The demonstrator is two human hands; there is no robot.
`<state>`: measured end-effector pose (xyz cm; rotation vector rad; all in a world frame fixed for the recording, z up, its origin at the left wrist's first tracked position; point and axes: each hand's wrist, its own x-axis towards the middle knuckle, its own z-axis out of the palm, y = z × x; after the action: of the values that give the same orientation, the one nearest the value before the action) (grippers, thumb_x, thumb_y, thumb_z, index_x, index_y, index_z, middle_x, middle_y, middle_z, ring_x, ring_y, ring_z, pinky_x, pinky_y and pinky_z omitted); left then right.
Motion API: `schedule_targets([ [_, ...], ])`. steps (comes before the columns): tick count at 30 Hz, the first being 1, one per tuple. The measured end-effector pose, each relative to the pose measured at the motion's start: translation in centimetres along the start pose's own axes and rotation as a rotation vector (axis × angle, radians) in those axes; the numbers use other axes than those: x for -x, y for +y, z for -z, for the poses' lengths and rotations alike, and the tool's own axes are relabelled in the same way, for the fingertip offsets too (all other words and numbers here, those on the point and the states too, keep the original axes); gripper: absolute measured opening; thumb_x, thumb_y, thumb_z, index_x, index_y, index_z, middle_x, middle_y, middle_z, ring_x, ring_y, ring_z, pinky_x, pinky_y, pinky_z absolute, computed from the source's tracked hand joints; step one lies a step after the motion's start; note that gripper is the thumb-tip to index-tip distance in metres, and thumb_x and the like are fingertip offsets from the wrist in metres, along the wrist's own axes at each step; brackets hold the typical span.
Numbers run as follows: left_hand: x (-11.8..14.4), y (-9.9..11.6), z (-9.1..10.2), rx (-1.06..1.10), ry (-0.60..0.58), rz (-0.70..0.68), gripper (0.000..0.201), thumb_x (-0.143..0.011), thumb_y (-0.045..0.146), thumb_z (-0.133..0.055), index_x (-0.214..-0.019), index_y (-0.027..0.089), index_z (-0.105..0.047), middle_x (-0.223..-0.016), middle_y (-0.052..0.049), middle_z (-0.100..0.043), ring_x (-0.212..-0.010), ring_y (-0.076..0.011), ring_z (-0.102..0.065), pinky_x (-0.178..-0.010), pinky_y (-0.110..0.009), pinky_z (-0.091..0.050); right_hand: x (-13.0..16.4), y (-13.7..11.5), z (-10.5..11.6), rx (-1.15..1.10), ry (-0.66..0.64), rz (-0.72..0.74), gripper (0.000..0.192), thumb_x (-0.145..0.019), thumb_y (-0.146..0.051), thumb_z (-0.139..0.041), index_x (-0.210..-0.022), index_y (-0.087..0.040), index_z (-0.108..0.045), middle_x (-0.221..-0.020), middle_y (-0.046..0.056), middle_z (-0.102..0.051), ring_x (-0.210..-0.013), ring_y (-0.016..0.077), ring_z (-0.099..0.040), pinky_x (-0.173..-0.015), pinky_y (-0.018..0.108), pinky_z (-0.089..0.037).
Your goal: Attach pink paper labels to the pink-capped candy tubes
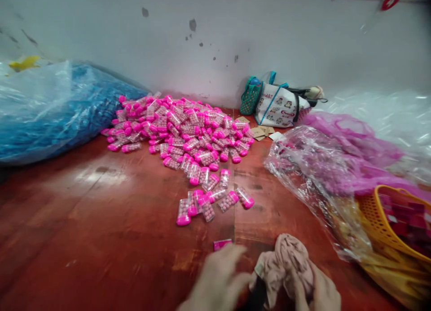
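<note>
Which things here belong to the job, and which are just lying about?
Probably the job:
cloth, in the right hand
pink packet, near the left hand
perhaps the tubes

Seemingly lying about:
white bag
brown cards

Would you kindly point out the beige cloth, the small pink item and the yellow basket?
Beige cloth [291, 252]: head view, on its bunched upper folds.
Small pink item [221, 244]: head view, on its visible middle.
Yellow basket [373, 214]: head view, on its perforated side wall.

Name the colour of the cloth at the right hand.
The cloth is a dull, pale pink; see the head view.
</note>
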<state>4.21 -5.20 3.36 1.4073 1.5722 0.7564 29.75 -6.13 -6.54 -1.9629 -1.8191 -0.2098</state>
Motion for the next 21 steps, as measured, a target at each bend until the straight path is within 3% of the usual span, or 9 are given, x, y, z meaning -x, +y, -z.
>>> schedule_targets([
  [2, -2.7, 1.4, -6.4, -0.334, -0.261, -0.217, 0.027, -0.076, 0.018, -0.051, -0.100, 0.015, -0.062, -0.094, -0.017, -0.063, -0.078, -0.0287, -0.060, -0.064, -0.039, -0.048, -0.1, -0.3, -0.2, -0.076, 0.016, -0.039, 0.049, -0.085, -0.053, -0.033, -0.100, -0.012, -0.055, -0.090, 0.016, -0.062, -0.079, 0.0289, -0.059, -0.069, 0.038, -0.046],
  [4, -4.3, 2.2, -10.9, -0.391, -0.293, -0.240, 0.031, -0.077, 0.008, -0.041, -0.101, 0.004, -0.060, -0.092, -0.026, -0.061, -0.078, -0.0325, -0.060, -0.058, -0.040, -0.047, -1.1, -1.0, -0.1, -0.143, 0.006, -0.130, 0.046, -0.086, -0.054, -0.029, -0.087, -0.016, -0.056, -0.080, 0.012, -0.062, -0.072, 0.0260, -0.059, -0.065, 0.035, -0.046],
  [7, -5.0, 2.2, -12.9, -0.374, -0.313, -0.312, 0.031, -0.074, 0.003, -0.041, -0.096, 0.007, -0.062, -0.088, -0.022, -0.063, -0.075, -0.0303, -0.060, -0.058, -0.037, -0.045, -3.3, -1.7, 0.6, -0.206, -0.085, -0.310, 0.046, -0.087, -0.053, -0.025, -0.075, -0.020, -0.055, -0.070, 0.008, -0.061, -0.061, 0.0219, -0.057, -0.056, 0.031, -0.043],
  [9, -4.9, 1.9, -12.0, -0.338, -0.294, -0.327, 0.026, -0.075, 0.006, -0.044, -0.090, 0.012, -0.064, -0.082, -0.016, -0.065, -0.068, -0.0256, -0.060, -0.058, -0.034, -0.044, -4.7, -1.8, 1.2, -0.213, -0.139, -0.352, 0.047, -0.087, -0.054, -0.026, -0.069, -0.021, -0.054, -0.064, 0.007, -0.060, -0.058, 0.0209, -0.056, -0.054, 0.030, -0.042],
  [11, -4.8, 1.5, -10.3, -0.297, -0.265, -0.319, 0.016, -0.076, 0.015, -0.050, -0.083, 0.018, -0.065, -0.075, -0.010, -0.065, -0.064, -0.0221, -0.059, -0.059, -0.031, -0.043, -5.6, -2.2, 1.9, -0.161, -0.143, -0.270, 0.052, -0.086, -0.057, -0.025, -0.066, -0.020, -0.055, -0.062, 0.008, -0.060, -0.060, 0.0226, -0.055, -0.058, 0.033, -0.042],
  [14, -4.6, 0.5, -6.7, -0.255, -0.215, -0.288, 0.009, -0.075, 0.027, -0.058, -0.073, 0.021, -0.064, -0.072, -0.007, -0.064, -0.064, -0.0216, -0.058, -0.059, -0.029, -0.042, -6.0, -4.4, 2.9, -0.017, 0.097, -0.105, 0.061, -0.083, -0.062, -0.026, -0.086, -0.012, -0.061, -0.093, 0.019, -0.061, -0.088, 0.0324, -0.054, -0.079, 0.047, -0.037],
  [16, -4.1, -0.7, -3.7, -0.252, -0.138, -0.245, 0.014, -0.079, 0.029, -0.054, -0.076, 0.018, -0.063, -0.075, -0.009, -0.064, -0.068, -0.0230, -0.058, -0.062, -0.031, -0.042, -5.7, -7.1, 3.1, -0.062, 0.153, -0.022, 0.054, -0.085, -0.055, -0.034, -0.102, -0.009, -0.057, -0.108, 0.021, -0.056, -0.102, 0.0335, -0.049, -0.088, 0.048, -0.033],
  [19, -2.9, -3.5, 0.4, -0.175, 0.200, -0.072, 0.016, -0.083, 0.028, -0.047, -0.088, 0.019, -0.059, -0.078, -0.006, -0.062, -0.070, -0.0199, -0.059, -0.065, -0.030, -0.044, -4.5, -11.6, 2.3, -0.316, -0.060, 0.127, 0.039, -0.089, -0.046, -0.034, -0.099, -0.016, -0.057, -0.088, 0.012, -0.062, -0.084, 0.0255, -0.056, -0.076, 0.038, -0.042],
  [21, -1.8, -5.3, 1.7, -0.198, 0.274, -0.018, 0.013, -0.080, 0.028, -0.052, -0.087, 0.019, -0.058, -0.075, -0.004, -0.060, -0.065, -0.0187, -0.058, -0.061, -0.029, -0.045, -3.5, -13.9, 1.1, -0.367, -0.164, 0.111, 0.038, -0.089, -0.049, -0.034, -0.088, -0.020, -0.059, -0.076, 0.008, -0.061, -0.069, 0.0223, -0.056, -0.061, 0.033, -0.043],
])
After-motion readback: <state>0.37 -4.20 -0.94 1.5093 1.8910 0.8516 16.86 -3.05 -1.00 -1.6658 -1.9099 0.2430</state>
